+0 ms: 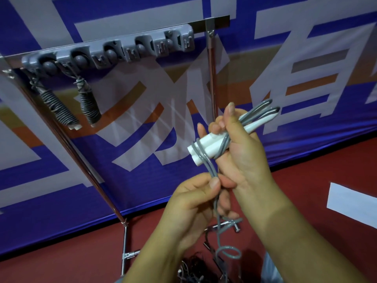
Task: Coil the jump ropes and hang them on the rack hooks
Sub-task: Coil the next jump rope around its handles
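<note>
My right hand [240,152] grips the two white handles [206,147] of a jump rope held side by side, with grey cord looped around them and two cord bends sticking out past my fingers. My left hand [195,199] pinches the doubled grey cord [212,170] just below the handles; the rest of the cord [227,253] hangs down in a loose loop. A grey hook rack [114,50] is mounted on a metal stand at upper left. Two coiled ropes, one [59,108] beside the other [88,106], hang from its left hooks.
The stand's metal poles [211,64] run down to feet on the red floor [306,180]. A blue, white and orange banner [142,139] hangs behind. A tangle of dark cords [193,268] lies on the floor below my hands. A white strip [350,203] marks the floor at right.
</note>
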Tool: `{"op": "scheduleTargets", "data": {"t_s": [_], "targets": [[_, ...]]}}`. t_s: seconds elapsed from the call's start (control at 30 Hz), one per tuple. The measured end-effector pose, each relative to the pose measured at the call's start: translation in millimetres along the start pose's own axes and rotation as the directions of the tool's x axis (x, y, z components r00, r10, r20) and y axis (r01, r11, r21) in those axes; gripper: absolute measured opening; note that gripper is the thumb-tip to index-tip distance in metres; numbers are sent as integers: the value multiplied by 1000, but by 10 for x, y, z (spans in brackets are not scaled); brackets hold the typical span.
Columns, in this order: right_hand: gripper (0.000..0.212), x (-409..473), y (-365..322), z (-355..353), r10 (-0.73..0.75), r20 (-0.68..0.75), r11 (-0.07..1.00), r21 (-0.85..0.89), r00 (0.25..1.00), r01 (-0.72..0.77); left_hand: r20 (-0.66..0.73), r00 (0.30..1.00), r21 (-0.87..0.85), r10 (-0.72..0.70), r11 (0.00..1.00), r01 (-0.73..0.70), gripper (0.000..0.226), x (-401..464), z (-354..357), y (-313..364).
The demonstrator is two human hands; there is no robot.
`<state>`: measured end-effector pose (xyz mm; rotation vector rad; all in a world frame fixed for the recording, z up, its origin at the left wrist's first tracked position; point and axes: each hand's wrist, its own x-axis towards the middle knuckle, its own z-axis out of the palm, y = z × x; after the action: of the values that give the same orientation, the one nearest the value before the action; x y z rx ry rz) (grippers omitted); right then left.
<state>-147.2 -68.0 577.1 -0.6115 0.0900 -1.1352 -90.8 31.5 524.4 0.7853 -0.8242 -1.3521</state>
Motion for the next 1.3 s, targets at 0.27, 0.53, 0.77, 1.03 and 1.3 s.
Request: {"op": "scheduleTargets", "data": {"t_s": [0.27,0.53,0.77,1.03,1.3], "targets": [[17,-127,17,40,73,63,997,17,995,-74,-52,993,452,-106,884,118,11,0,-106,225],[18,-242,14,21,285,93,957,-83,954,-278,-171,967,936,187,337,101,34,117,-280,552],[23,-317,13,-108,337,105,920,-249,936,-303,-123,905,985,408,160,62,13,87,-418,643],[23,-353,199,-293,80,-36,895,-437,996,-87,-152,820,988,553,71,135,28,-14,-319,594],[23,-198,323,-311,-165,-184,885,-462,969,63,-518,804,674,293,719,172,24,-8,-101,280]]}}
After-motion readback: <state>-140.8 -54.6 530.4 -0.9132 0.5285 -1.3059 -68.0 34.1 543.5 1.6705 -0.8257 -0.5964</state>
